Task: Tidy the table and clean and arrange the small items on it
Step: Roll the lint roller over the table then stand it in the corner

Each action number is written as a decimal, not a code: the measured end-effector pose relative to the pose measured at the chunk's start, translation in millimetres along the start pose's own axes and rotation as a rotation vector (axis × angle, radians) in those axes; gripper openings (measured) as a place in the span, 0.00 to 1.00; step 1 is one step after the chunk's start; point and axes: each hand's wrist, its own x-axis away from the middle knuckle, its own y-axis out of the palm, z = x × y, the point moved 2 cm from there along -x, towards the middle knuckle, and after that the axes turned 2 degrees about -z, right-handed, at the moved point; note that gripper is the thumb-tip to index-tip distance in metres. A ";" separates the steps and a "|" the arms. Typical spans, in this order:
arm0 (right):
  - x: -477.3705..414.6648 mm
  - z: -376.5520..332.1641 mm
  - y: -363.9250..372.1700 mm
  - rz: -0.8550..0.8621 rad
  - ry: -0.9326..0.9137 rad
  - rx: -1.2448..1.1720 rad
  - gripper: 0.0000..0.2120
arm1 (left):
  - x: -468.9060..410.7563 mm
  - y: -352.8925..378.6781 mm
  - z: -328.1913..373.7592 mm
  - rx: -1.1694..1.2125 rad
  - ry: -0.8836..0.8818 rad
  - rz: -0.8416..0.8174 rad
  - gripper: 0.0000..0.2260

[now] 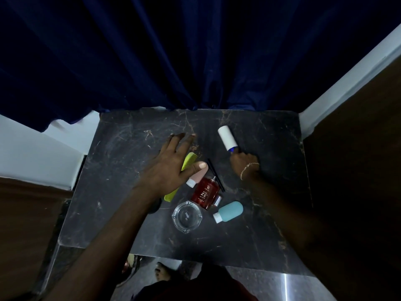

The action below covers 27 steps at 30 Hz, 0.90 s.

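My right hand (245, 162) grips the blue handle of a white lint roller (225, 135), whose roll rests on the dark marble table (121, 148) at the back right. My left hand (171, 166) lies flat and open over a lime green comb (187, 162), thumb touching a pink squeeze bottle (196, 177). Beside them lie a red perfume bottle (205, 193), a thin black stick (216, 174), a teal squeeze bottle (229, 211) and a clear glass ashtray (187, 216).
A dark blue curtain (173, 51) hangs behind the table. White wall ledges flank it at left (32, 153) and right (347, 83). Dark wooden panels stand at both sides. My foot (162, 272) shows on the glossy floor below the front edge.
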 end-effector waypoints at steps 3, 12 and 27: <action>-5.5 26.3 0.4 0.027 0.048 -0.022 0.20 | -4.5 -1.0 2.9 -0.004 0.006 0.005 0.43; -7.7 120.1 -1.4 0.033 0.343 -0.282 0.22 | -11.8 0.8 2.5 -0.077 -0.031 0.034 0.43; -7.6 114.0 -6.7 0.026 0.332 -0.306 0.22 | -32.3 28.3 4.9 -0.078 -0.008 0.068 0.42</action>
